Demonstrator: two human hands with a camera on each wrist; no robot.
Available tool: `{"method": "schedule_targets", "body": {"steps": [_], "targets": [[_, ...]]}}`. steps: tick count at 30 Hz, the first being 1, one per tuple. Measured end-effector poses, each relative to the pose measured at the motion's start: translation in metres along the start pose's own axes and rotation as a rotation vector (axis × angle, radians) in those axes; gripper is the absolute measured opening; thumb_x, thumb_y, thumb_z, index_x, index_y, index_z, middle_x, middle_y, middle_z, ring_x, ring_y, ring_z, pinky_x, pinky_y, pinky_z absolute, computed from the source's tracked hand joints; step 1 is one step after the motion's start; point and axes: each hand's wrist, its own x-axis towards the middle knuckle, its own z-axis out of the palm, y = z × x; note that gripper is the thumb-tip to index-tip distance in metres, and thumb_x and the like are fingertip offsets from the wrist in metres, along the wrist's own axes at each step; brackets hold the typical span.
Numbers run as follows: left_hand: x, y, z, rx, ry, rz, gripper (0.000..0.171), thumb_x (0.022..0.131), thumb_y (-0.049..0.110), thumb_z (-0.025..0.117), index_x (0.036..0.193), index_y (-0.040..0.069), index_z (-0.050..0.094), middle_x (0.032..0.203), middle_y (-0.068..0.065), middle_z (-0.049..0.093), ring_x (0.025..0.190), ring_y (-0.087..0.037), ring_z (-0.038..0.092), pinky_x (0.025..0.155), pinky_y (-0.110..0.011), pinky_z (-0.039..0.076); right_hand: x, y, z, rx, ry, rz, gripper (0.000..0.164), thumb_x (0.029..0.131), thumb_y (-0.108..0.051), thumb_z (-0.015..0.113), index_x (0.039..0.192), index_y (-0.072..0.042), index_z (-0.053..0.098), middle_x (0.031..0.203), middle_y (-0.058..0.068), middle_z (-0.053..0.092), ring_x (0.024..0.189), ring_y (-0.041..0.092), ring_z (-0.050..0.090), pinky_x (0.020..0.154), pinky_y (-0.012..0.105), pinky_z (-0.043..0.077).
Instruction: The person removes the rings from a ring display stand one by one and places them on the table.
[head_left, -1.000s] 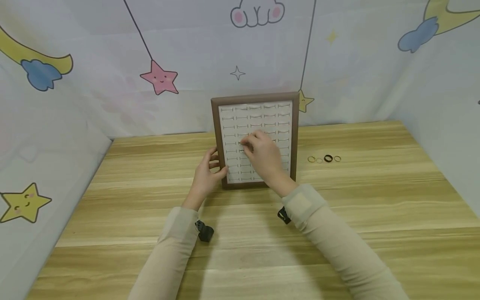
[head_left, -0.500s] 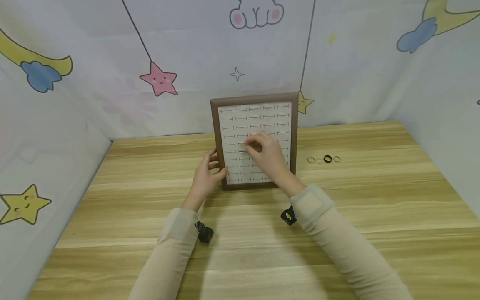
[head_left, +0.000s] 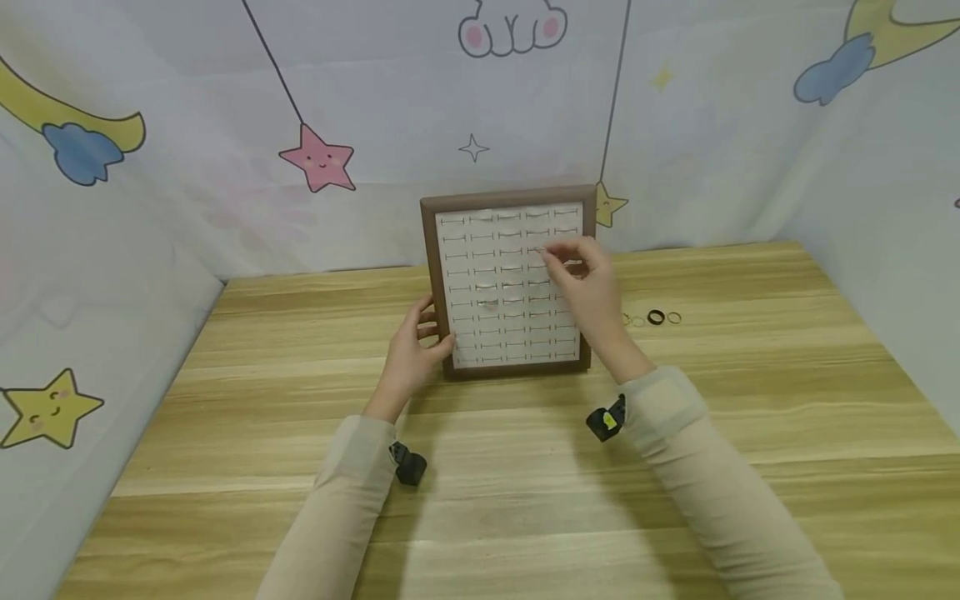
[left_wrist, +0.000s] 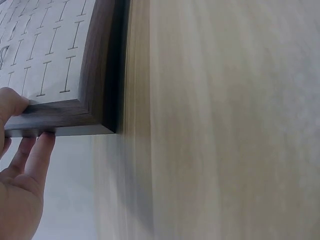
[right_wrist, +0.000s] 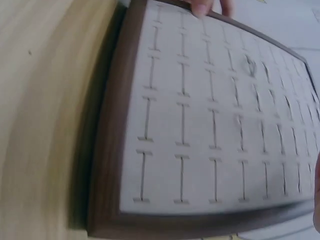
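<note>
A pale wooden table (head_left: 750, 400) carries a brown-framed white ring display board (head_left: 433, 275), which stands tilted back against the cartoon-printed backdrop cloth (head_left: 225, 100). The left hand (head_left: 416, 346) grips the board's lower left frame edge, thumb on the front and fingers behind. The right hand (head_left: 588, 287) hovers before the board's right side, fingers curled together; whether they pinch anything cannot be told. One small ring (head_left: 487, 303) sits in a slot left of the board's centre. Four small rings (head_left: 649, 317) lie in a row just right of the board.
</note>
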Motion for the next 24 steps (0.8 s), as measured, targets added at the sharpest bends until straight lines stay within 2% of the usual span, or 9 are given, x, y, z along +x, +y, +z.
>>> {"method": "schedule_targets", "body": {"steps": [6, 10, 14, 18, 24], "targets": [[0.0, 0.0, 0.0, -0.009, -0.009, 0.001, 0.07, 0.091, 0.01, 0.061, 0.151, 0.015, 0.024, 0.141, -0.016, 0.044, 0.126, -0.034, 0.049, 0.098, -0.044, 0.052, 0.013, 0.015, -0.035, 0.009, 0.194, 0.046, 0.018, 0.09, -0.015, 0.065, 0.101, -0.001, 0.066, 0.096, -0.003, 0.065, 0.085, -0.003, 0.055, 0.074, 0.012, 0.047], [0.0, -0.001, 0.0, -0.008, -0.005, 0.0, 0.07, 0.091, 0.01, 0.061, 0.151, 0.015, 0.024, 0.14, -0.016, 0.045, 0.126, -0.034, 0.05, 0.098, -0.044, 0.052, 0.018, 0.032, -0.06, -0.04, 0.258, 0.145, 0.02, 0.091, -0.021, 0.065, 0.103, -0.005, 0.067, 0.088, -0.019, 0.059, 0.084, -0.004, 0.054, 0.072, 0.012, 0.045], [0.001, -0.001, 0.0, -0.005, -0.004, 0.002, 0.07, 0.091, 0.01, 0.061, 0.151, 0.015, 0.024, 0.14, -0.016, 0.045, 0.126, -0.034, 0.05, 0.098, -0.044, 0.052, 0.017, 0.052, -0.081, -0.119, 0.265, 0.279, 0.021, 0.092, -0.027, 0.063, 0.103, -0.009, 0.067, 0.083, -0.022, 0.054, 0.079, -0.005, 0.052, 0.067, 0.012, 0.043], [0.0, -0.001, -0.001, -0.005, -0.007, -0.002, 0.071, 0.091, 0.01, 0.061, 0.151, 0.015, 0.024, 0.14, -0.016, 0.045, 0.126, -0.035, 0.05, 0.098, -0.044, 0.052, 0.011, 0.071, -0.097, -0.208, 0.253, 0.394, 0.03, 0.093, -0.027, 0.06, 0.11, -0.004, 0.065, 0.082, -0.02, 0.051, 0.076, -0.004, 0.049, 0.065, 0.01, 0.042], [-0.001, -0.001, -0.001, 0.003, -0.013, -0.009, 0.071, 0.091, 0.01, 0.061, 0.151, 0.015, 0.023, 0.142, -0.016, 0.044, 0.127, -0.035, 0.049, 0.099, -0.045, 0.051, 0.002, 0.091, -0.118, -0.366, 0.147, 0.567, 0.036, 0.096, -0.025, 0.055, 0.121, -0.001, 0.061, 0.093, -0.008, 0.054, 0.071, -0.005, 0.046, 0.058, 0.009, 0.042]]}}
